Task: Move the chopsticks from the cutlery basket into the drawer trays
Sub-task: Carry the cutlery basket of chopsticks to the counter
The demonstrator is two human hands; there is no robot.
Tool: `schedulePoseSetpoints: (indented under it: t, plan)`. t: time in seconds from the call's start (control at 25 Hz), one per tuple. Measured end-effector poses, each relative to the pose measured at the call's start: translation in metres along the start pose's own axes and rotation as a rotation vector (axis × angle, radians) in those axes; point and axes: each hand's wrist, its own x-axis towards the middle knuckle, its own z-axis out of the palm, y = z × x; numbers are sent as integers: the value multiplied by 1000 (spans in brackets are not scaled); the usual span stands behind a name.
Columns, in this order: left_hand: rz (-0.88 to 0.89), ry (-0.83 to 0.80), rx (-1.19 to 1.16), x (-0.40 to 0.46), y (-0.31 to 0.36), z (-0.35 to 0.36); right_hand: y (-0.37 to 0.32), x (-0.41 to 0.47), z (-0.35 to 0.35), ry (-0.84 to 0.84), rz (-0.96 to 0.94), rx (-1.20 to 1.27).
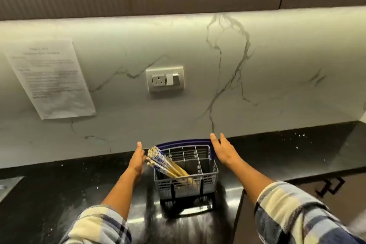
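While chopsticks (pixel 166 163) all sit bundled in left compartment of cutlery basket (pixel 208 181) on counter (pixel 59 194), task not begun. My left hand (pixel 137 159) and right hand (pixel 222 149) spread, flanking basket, holding nothing. Drawer trays not visible.

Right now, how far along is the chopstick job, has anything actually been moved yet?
Nothing looks moved. The chopsticks all lean bundled in the cutlery basket on the black counter. In hand: the left hand and right hand reach open toward either side of the basket, gripping nothing. Left: all the moving; no drawer trays are in view.
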Motion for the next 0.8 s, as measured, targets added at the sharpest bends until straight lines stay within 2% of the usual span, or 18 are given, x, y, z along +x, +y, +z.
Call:
schedulePoseSetpoints:
  t: [0.12,0.28,0.36,0.52,0.8]
  plan:
    - [2,-27,-187,12,-30,11,14,5,19,-53,123,333]
    - [-5,-61,-269,8,-50,27,25,-2,40,-168,247,783]
    - [-34,-88,-326,10,-56,29,32,-3,46,-155,280,865]
    - [-6,-28,-381,17,-71,32,53,4,57,-218,274,1034]
    - [53,-28,-382,28,-97,31,73,-2,78,-167,246,1121]
